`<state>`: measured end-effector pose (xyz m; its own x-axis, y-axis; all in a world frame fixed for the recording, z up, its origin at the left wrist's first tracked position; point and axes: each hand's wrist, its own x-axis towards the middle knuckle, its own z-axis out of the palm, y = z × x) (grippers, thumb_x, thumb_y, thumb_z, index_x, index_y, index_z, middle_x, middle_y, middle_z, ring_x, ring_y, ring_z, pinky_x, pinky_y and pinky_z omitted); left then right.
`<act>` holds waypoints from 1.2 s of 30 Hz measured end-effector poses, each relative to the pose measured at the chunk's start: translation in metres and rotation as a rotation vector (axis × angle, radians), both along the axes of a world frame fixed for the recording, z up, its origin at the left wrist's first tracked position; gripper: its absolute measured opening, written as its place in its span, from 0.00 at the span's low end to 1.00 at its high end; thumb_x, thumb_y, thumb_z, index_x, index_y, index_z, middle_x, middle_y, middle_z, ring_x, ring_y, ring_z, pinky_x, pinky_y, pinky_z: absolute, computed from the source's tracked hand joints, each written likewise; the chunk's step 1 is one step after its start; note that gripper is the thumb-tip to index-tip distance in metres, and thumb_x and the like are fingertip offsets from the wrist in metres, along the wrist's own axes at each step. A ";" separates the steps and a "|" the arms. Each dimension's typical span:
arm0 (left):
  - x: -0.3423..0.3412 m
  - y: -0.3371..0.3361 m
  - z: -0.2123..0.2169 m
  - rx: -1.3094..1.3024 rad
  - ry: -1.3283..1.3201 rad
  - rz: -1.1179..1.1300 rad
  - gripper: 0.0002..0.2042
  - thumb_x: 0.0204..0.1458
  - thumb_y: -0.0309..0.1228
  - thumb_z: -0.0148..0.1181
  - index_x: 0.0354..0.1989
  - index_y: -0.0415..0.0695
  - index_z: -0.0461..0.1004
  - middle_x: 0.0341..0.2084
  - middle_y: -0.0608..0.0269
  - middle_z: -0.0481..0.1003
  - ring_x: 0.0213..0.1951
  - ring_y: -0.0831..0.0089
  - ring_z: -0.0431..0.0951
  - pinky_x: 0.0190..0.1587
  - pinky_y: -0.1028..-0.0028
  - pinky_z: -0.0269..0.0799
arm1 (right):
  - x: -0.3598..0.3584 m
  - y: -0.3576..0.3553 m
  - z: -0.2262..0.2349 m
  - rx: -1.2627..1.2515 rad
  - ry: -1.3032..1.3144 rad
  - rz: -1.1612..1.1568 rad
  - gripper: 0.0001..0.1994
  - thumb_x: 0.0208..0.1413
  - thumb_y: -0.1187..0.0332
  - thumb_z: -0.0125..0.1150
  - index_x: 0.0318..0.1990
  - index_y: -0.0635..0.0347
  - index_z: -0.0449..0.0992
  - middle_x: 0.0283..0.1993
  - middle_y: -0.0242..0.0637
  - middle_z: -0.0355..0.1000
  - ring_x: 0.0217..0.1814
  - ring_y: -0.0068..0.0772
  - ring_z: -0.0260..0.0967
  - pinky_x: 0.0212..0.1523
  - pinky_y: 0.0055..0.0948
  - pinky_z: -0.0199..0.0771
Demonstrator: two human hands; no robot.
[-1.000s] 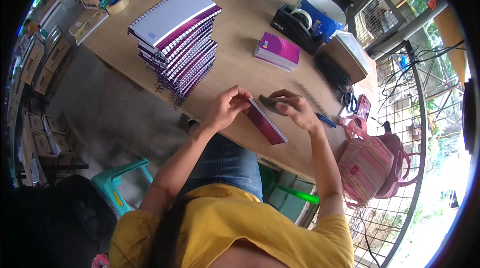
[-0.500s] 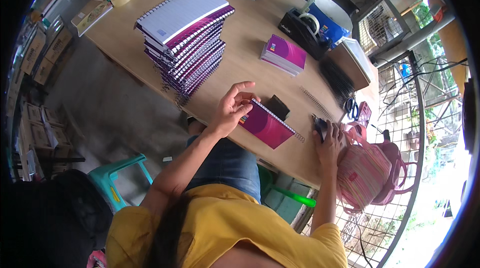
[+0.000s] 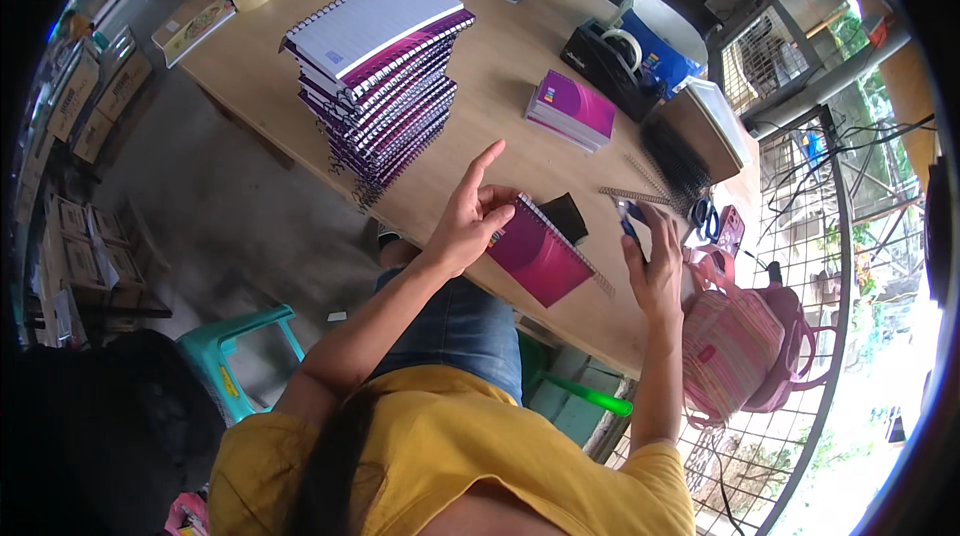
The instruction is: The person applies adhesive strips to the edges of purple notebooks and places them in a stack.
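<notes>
Before the yellow-shirted person (image 3: 450, 446), I note, clock centred on the held purple notebook (image 3: 541, 261): one wooden table (image 3: 497, 51); one tall stack of spiral notebooks (image 3: 385, 86), between ten and eleven; one pink striped bag (image 3: 735, 336), four o'clock; one short purple stack (image 3: 574, 111), just past twelve; the notebook itself, at the table's near edge, corner pinched by the left hand (image 3: 466, 221), forefinger raised; the right hand (image 3: 656, 264), three o'clock, gripping one blue-handled tool (image 3: 628, 221).

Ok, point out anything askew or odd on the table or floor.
The tall stack looks uneven, with wire ends poking out near its base. The coil juts past the end of the notebook in the left hand. A stray white scrap lies on the floor.
</notes>
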<state>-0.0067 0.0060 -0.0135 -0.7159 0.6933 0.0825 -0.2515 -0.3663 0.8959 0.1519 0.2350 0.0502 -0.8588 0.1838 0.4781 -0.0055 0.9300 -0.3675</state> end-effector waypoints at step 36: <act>0.036 -0.019 0.062 -0.060 0.279 0.098 0.36 0.55 0.19 0.65 0.71 0.46 0.53 0.39 0.58 0.80 0.45 0.78 0.79 0.49 0.77 0.75 | -0.020 -0.047 0.050 -0.419 -0.156 0.281 0.25 0.41 0.78 0.74 0.49 0.62 0.71 0.38 0.43 0.74 0.37 0.44 0.74 0.40 0.35 0.74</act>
<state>0.0296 -0.0132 0.0490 -0.7354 0.6313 0.2463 0.0417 -0.3206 0.9463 0.1317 0.1881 0.1000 -0.9576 0.0839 0.2757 -0.1493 0.6739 -0.7236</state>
